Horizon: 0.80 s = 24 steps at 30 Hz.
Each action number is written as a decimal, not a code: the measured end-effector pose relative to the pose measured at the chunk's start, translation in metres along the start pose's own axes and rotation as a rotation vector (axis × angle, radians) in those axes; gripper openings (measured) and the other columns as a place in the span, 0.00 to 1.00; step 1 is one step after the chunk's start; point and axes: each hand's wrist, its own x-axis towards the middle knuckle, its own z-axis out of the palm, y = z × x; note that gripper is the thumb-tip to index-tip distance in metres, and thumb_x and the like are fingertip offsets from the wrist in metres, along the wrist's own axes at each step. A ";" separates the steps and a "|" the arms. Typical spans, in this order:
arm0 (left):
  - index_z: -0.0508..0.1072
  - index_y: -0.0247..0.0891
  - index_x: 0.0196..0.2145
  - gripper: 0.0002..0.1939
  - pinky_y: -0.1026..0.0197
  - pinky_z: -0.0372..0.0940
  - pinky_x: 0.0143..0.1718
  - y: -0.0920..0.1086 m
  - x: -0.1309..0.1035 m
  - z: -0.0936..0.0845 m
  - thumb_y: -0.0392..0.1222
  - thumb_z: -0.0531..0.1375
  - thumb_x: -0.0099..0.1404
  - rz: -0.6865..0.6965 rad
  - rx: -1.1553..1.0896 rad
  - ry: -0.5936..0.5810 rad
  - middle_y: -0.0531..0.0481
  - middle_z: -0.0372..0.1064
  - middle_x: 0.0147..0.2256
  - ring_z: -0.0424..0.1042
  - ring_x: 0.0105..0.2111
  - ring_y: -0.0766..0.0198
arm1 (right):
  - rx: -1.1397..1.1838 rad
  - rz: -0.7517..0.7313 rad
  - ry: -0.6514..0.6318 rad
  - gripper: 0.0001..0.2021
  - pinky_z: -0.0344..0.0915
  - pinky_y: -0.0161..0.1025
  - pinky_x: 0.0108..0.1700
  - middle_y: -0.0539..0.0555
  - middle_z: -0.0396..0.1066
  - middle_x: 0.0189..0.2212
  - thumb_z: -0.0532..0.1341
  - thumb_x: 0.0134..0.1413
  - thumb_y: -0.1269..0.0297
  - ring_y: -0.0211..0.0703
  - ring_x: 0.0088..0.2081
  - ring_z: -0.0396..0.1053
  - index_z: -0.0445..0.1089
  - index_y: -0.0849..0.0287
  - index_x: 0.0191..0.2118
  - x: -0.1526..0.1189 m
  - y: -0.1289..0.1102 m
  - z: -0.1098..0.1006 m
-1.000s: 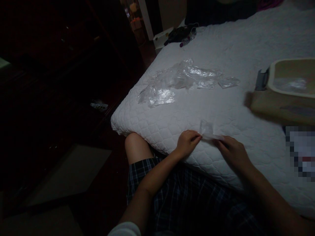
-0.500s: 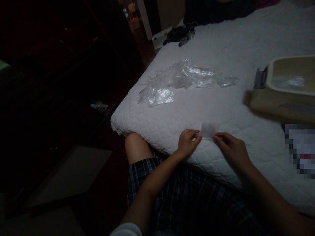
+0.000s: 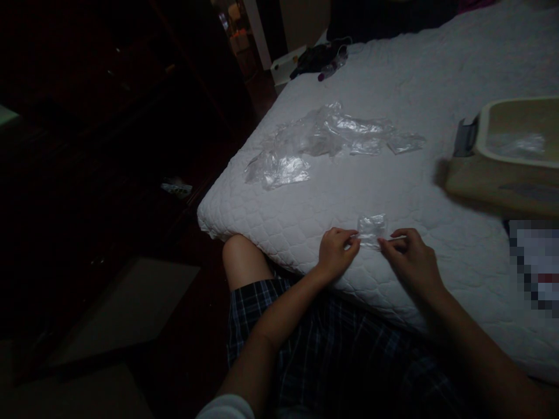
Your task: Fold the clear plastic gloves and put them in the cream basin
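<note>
A small folded clear plastic bag [image 3: 371, 228] lies between my hands near the front edge of the bed, its creases catching the light. My left hand [image 3: 338, 253] pinches its lower left edge between thumb and fingers. On the other side, my right hand [image 3: 413, 256] holds the lower right corner at its fingertips, with one finger curled a little above. Farther up the bed, several crumpled clear plastic bags [image 3: 323, 137] lie spread in a loose pile. A smaller flat bag [image 3: 406, 142] is at that pile's right end.
To the right stands a beige plastic bin [image 3: 502, 177] with a grey latch and clear plastic inside. The quilted white bed [image 3: 244, 215] ends at my knee. A bottle [image 3: 332, 68] and dark items lie at its far corner. Flat panels [image 3: 126, 308] rest low on the left.
The small plastic bag now lies flatter and shinier, with visible creases. My right index finger has lifted slightly, and both hands stay almost in place.
</note>
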 end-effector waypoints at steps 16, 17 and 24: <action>0.74 0.39 0.47 0.13 0.54 0.63 0.42 0.007 0.000 0.000 0.42 0.56 0.69 0.125 0.273 -0.097 0.48 0.73 0.34 0.66 0.40 0.57 | -0.041 -0.034 0.019 0.17 0.68 0.43 0.34 0.54 0.77 0.29 0.58 0.56 0.51 0.49 0.32 0.75 0.68 0.56 0.46 -0.003 0.001 0.003; 0.74 0.39 0.47 0.13 0.54 0.63 0.42 0.007 0.000 0.000 0.42 0.56 0.69 0.127 0.278 -0.097 0.48 0.73 0.34 0.66 0.39 0.57 | -0.067 -0.081 0.059 0.17 0.69 0.44 0.35 0.56 0.77 0.32 0.57 0.57 0.52 0.49 0.33 0.75 0.68 0.57 0.47 -0.004 0.003 0.004; 0.74 0.40 0.48 0.13 0.55 0.63 0.42 0.007 -0.001 0.000 0.42 0.55 0.69 0.154 0.289 -0.080 0.49 0.72 0.34 0.66 0.39 0.58 | -0.382 -0.733 0.143 0.22 0.61 0.54 0.58 0.66 0.66 0.57 0.55 0.60 0.65 0.57 0.59 0.63 0.62 0.62 0.59 -0.007 0.005 0.008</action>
